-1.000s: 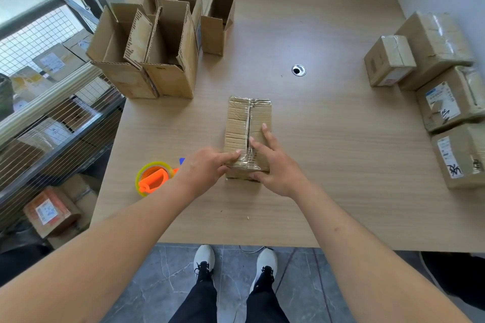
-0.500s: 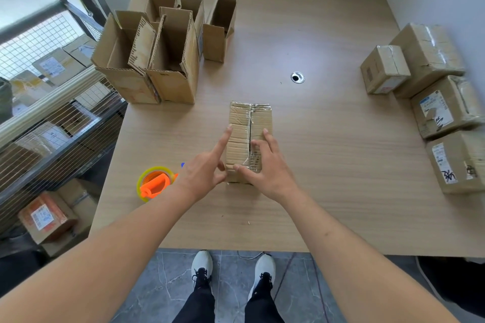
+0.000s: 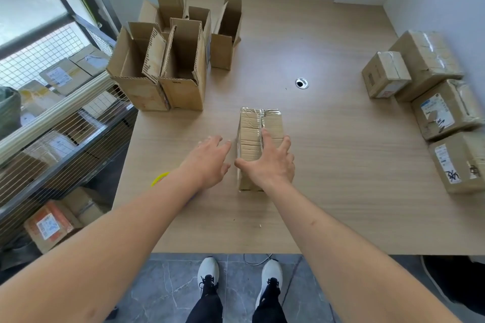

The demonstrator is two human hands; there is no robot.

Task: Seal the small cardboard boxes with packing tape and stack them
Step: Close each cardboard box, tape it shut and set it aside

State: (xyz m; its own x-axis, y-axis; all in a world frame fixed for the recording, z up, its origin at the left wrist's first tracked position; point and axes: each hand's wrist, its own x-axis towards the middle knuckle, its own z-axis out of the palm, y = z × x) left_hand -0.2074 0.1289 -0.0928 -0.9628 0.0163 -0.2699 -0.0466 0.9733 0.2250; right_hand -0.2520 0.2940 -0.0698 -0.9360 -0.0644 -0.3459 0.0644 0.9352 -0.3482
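- Box (image 3: 259,139) lies flat near the middle of the counter (image 3: 341,165), long axis running away from the person, clear tape along its top seam and folded over the far end.
- Right hand (image 3: 270,165) rests on the near half of the box top; fingers (image 3: 266,139) spread wide and straight, thumb pointing left across the near end. Pressing flat, not gripping.
- Left hand (image 3: 207,160) hovers just beside the box's left face, fingers relaxed and loosely spread, holding nothing. Cannot tell whether the fingertips touch the cardboard.
- Tape roll (image 3: 160,180): only a yellow rim shows, mostly hidden under the left forearm, near the counter's left edge.
- Open boxes (image 3: 157,73) stand in a cluster at far left, flaps up, unsealed.
- Sealed boxes (image 3: 433,102) sit in a row along the right edge, some resting against each other.
- Step in hand, as judged: smoothing down the tape on this box, sealing about finished.
- Next move likely calls for both hands on the box's long sides, a lift, and a carry right to the sealed row; it should land square on a flat top so it does not slide.
- Several open boxes remain, so the task looks well short of done.
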